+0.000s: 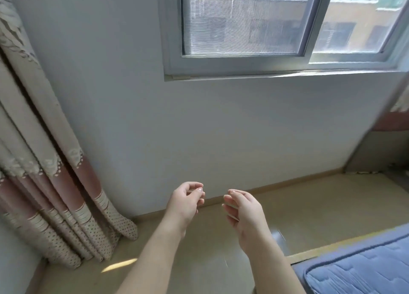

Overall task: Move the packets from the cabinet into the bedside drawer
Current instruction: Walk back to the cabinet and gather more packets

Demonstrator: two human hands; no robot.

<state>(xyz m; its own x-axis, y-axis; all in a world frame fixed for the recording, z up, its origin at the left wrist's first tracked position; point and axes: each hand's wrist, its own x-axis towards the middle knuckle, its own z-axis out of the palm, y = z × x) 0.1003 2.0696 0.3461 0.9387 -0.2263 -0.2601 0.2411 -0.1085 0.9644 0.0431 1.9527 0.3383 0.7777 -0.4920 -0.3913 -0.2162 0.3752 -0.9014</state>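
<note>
Both hands hover side by side, apart, over the tan floor (309, 205) near the wall (221, 127). My left hand (188, 203) curls loosely, thumb close to fingertips, gripping nothing I can see. My right hand (245, 212) is relaxed, half open, holding nothing. A curtain (44, 183) hangs left; a blue mattress (365, 267) lies near right. Where the packets are, I cannot tell.

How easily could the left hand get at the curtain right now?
Probably yes, easily: the left hand looks empty, and nothing stands between it and the curtain hanging to its left.
</note>
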